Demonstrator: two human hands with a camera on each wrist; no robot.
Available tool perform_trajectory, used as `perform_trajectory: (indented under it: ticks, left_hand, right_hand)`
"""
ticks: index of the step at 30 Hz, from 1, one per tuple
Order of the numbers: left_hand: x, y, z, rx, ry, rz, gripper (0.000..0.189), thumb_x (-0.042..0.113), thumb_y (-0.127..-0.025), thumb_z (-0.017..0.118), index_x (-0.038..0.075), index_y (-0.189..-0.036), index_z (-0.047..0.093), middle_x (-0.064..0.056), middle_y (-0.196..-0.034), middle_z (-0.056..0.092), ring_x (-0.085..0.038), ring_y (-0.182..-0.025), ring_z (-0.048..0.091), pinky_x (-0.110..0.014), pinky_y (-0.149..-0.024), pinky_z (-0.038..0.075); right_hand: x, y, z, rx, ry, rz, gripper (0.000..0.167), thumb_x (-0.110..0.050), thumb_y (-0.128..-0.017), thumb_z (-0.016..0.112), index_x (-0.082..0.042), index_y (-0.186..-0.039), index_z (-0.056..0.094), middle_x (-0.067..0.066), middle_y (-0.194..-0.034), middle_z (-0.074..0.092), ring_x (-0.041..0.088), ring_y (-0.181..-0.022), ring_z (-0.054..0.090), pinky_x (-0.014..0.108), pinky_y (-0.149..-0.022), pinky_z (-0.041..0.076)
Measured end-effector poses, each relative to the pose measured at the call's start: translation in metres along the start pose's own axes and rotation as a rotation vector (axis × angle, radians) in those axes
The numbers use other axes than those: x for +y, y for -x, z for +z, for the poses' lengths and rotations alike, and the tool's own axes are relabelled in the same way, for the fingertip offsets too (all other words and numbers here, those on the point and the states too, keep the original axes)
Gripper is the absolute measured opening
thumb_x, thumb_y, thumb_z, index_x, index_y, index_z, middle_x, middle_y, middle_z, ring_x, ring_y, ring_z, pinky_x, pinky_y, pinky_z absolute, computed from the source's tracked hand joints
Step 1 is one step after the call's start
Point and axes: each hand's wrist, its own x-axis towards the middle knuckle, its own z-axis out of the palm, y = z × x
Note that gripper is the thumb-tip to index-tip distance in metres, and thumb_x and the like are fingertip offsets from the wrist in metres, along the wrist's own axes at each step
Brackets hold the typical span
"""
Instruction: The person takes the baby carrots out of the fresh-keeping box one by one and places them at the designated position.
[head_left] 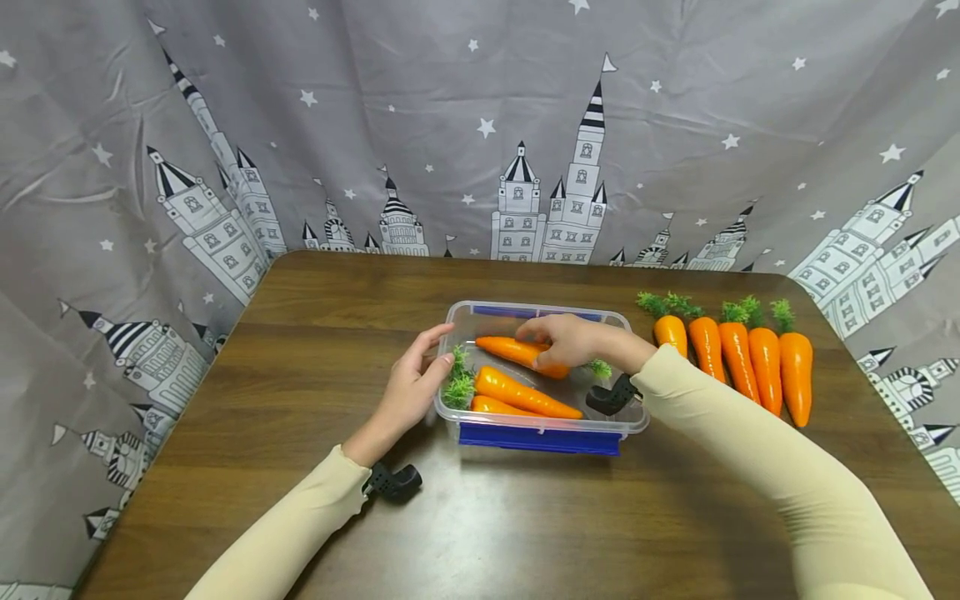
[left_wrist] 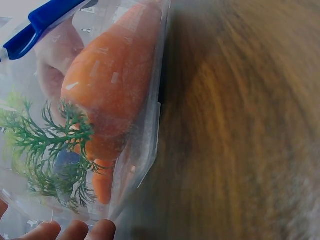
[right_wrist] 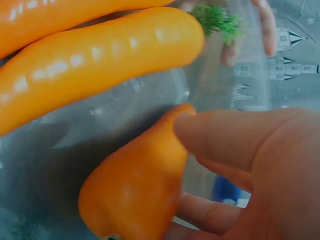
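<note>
A clear plastic box (head_left: pixel 636 417) with blue latches stands on the table. Inside it my right hand (head_left: pixel 564 337) grips an orange toy carrot (head_left: pixel 504 348) from above, thumb on one side and fingers on the other. That carrot's tip points left, and its green top (head_left: pixel 598 371) shows at the right. Two more carrots (head_left: pixel 525 395) lie along the near side, their leafy tops (head_left: pixel 459 385) at the left end. My left hand (head_left: pixel 411 385) rests against the box's left end, fingers fairly straight; in the left wrist view its fingertips (left_wrist: pixel 102 229) are right at the clear wall.
Several more carrots (head_left: pixel 765 367) lie in a row on the wooden table (head_left: pixel 337 308), right of the box and beyond my right forearm. Behind the table hangs a grey curtain (head_left: pixel 450 108) printed with castles and stars. Black cameras (head_left: pixel 393 482) sit on both wrists.
</note>
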Motion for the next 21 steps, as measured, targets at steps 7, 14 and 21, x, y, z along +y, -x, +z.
perform_trajectory:
  ticks: [7,14,21]
  left_hand:
    - [0.0028,0.0003,-0.0014,-0.008,-0.002,0.001,0.047,0.01,-0.101,0.055,0.013,-0.148,0.051,-0.024,-0.148,0.053,-0.04,-0.112,0.069,-0.036,-0.09,0.055]
    - [0.0033,-0.0004,-0.0009,-0.006,-0.008,0.012,0.046,0.009,-0.101,0.055,0.012,-0.147,0.052,-0.023,-0.145,0.055,-0.039,-0.113,0.069,-0.032,-0.089,0.054]
    - [-0.0001,-0.0002,-0.0006,-0.002,-0.01,0.011,0.046,0.009,-0.101,0.055,0.012,-0.147,0.052,-0.023,-0.147,0.055,-0.039,-0.112,0.069,-0.029,-0.088,0.055]
  right_hand:
    - [-0.002,-0.0051,0.0058,-0.002,0.025,0.016,0.06,-0.009,-0.096,0.065,-0.012,-0.153,0.045,0.023,-0.15,0.052,0.037,-0.141,0.049,0.052,-0.111,0.046]
    - [0.0013,-0.0059,0.0077,0.01,0.002,-0.001,0.063,-0.011,-0.094,0.069,-0.011,-0.153,0.045,0.025,-0.145,0.055,0.038,-0.137,0.051,0.05,-0.109,0.048]
    - [0.002,0.0023,-0.0015,0.003,-0.12,-0.077,0.062,-0.006,-0.093,0.067,-0.007,-0.152,0.046,0.025,-0.132,0.063,0.033,-0.118,0.062,0.039,-0.089,0.057]
